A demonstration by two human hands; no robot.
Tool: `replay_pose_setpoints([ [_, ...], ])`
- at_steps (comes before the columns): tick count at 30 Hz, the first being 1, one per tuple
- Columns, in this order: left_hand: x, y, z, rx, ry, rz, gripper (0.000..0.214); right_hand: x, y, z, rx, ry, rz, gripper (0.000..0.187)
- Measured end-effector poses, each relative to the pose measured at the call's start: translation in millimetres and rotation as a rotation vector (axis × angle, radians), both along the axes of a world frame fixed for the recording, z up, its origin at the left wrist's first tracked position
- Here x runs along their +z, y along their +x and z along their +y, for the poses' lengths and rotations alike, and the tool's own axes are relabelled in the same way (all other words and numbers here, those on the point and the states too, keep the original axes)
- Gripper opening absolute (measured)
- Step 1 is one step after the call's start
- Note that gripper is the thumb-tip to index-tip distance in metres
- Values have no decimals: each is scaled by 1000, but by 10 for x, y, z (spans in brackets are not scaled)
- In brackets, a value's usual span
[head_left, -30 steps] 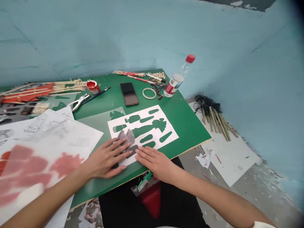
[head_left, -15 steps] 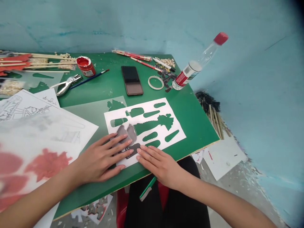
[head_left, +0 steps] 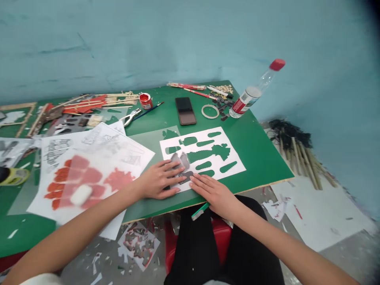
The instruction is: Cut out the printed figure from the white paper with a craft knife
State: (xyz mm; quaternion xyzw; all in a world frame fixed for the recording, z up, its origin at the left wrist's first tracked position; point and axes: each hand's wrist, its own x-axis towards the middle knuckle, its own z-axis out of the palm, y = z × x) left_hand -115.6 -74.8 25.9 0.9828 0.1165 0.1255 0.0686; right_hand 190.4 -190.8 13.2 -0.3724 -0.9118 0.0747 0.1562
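Note:
A white paper sheet (head_left: 213, 136) with several cut-out openings lies near the green table's front edge. My left hand (head_left: 158, 180) is open, its fingers spread flat over the sheet's left part, touching grey cut pieces (head_left: 184, 160) there. Beside its fingertips is a dark cut piece (head_left: 186, 177) with small slits. My right hand (head_left: 218, 194) rests its straightened fingertips at this dark piece's right side. A slim green craft knife (head_left: 201, 211) sticks out from beneath my right palm over the table edge; the grip on it is mostly hidden.
Behind the sheet lie a phone (head_left: 185, 111), a tape ring (head_left: 210, 111) and a leaning bottle (head_left: 246, 101). Papers with red shapes (head_left: 118, 180) cover the left, with pliers (head_left: 130, 117), a red paint jar (head_left: 145, 101) and sticks beyond. Paper scraps (head_left: 139, 245) litter the floor.
The view has swung left and drawn back, so more of the table's left side and the floor shows. Both hands stay at about the same place on the sheet.

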Motion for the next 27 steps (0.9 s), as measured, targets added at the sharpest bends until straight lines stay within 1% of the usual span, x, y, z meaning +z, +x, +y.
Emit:
replay_pose_setpoints([
  [6, 95, 106, -6, -21, -48, 48, 55, 29, -23, -2, -7, 11, -22, 99],
  [9, 90, 105, 0, -52, -87, 55, 58, 38, -29, -9, -14, 6, -37, 103],
  [12, 73, 45, 2, -59, -125, 54, 65, 46, -28, -6, -13, 2, -49, 101],
  [17, 57, -35, 20, -55, -160, 41, 67, 91, -29, -15, -5, -12, -82, 93],
  [20, 38, -34, 44, -83, -153, 18, 71, 154, -42, -22, -10, -20, -114, 86],
  [27, -15, -16, 24, -62, -116, -52, 64, 317, -67, 19, 9, 52, -148, 53],
])
